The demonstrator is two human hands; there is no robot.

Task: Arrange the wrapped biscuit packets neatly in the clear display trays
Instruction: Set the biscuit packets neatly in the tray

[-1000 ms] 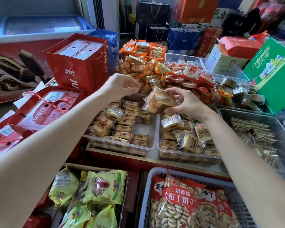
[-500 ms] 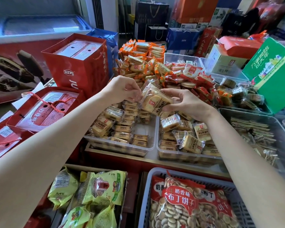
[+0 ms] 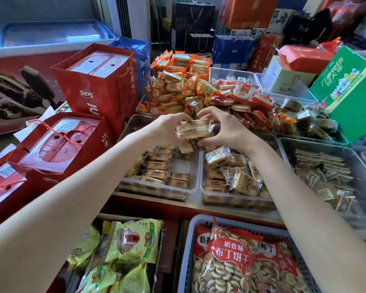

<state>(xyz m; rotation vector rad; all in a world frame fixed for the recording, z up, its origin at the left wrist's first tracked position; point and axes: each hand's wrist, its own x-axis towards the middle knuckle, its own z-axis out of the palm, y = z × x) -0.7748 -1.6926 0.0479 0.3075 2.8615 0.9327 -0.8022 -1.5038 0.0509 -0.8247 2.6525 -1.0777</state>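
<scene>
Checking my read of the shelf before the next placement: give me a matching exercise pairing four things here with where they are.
1. held biscuit packets
2. left clear tray
3. right clear tray
4. green box

A. far right, tilted
B. packets in neat rows
C. between both hands
D. packets loosely jumbled

Pairs: 1-C, 2-B, 3-D, 4-A

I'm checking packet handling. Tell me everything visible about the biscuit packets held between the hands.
The clear-wrapped pale yellow biscuit packets, at least two stacked, bear dark printed labels on their sides. They lie roughly level, raised above the clear plastic display trays. The left hand and right hand hold them from either side, fingers curled around the crinkled film.
</scene>
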